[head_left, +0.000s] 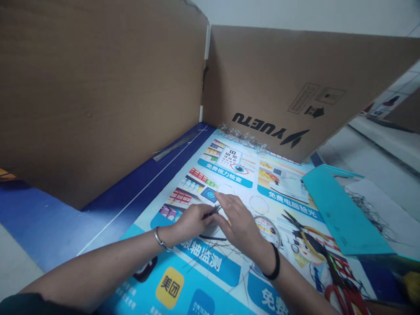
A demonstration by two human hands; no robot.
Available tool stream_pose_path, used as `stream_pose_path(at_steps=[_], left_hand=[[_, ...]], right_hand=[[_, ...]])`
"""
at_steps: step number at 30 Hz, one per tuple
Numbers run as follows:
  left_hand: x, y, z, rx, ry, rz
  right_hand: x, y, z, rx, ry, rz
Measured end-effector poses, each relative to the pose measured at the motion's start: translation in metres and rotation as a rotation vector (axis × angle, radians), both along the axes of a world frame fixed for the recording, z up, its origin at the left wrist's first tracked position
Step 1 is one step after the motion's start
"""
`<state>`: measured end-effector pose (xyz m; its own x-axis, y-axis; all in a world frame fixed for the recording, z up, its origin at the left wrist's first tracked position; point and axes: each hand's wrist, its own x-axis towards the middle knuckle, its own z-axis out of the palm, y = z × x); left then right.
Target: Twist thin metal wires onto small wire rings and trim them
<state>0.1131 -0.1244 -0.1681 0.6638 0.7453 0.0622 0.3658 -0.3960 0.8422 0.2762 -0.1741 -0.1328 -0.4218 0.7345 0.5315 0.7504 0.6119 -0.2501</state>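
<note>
My left hand [192,223] is closed round a small bundle of thin dark wires [215,209], whose ends point toward the right hand. My right hand [239,221] is held just to the right, fingers stretched out and thumb apart, with the bundle's tips at the gap between them. Whether its palm touches the tips is hard to tell. Below both hands, loose thin wires [226,249] lie scattered over the printed poster [154,258]. A round ring-shaped coil [280,238] lies beside my right wrist.
Cardboard panels [131,87] stand at the left and back. Scissors [303,229] with yellowish handles and a red-handled tool [341,293] lie at right. A turquoise folder [344,218] carries tangled wire [367,210]. Clear scraps [243,133] line the back panel; thin strips [173,146] lie left.
</note>
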Motion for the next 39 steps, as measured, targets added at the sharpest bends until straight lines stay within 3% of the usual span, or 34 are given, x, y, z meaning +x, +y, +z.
stream_pose_path(at_steps=[8, 14, 24, 30, 35, 39], left_hand=[[-0.001, 0.0, 0.004, -0.006, 0.005, 0.003], [-0.002, 0.003, 0.004, -0.032, -0.005, 0.009], [-0.007, 0.011, 0.012, -0.071, -0.005, 0.027], [-0.007, 0.008, 0.009, -0.069, 0.018, -0.003], [-0.005, 0.002, 0.009, -0.219, -0.044, -0.068], [-0.006, -0.003, 0.02, -0.409, -0.155, -0.145]], right_hand=[[0.002, -0.001, -0.005, -0.099, 0.046, -0.004], [0.005, 0.002, -0.008, -0.24, 0.296, -0.099], [0.011, 0.007, -0.013, -0.359, 0.299, -0.081], [0.011, 0.008, -0.011, -0.44, 0.33, -0.063], [0.01, 0.006, -0.002, -0.538, 0.429, -0.049], [0.011, 0.004, 0.007, -0.673, 0.558, -0.018]])
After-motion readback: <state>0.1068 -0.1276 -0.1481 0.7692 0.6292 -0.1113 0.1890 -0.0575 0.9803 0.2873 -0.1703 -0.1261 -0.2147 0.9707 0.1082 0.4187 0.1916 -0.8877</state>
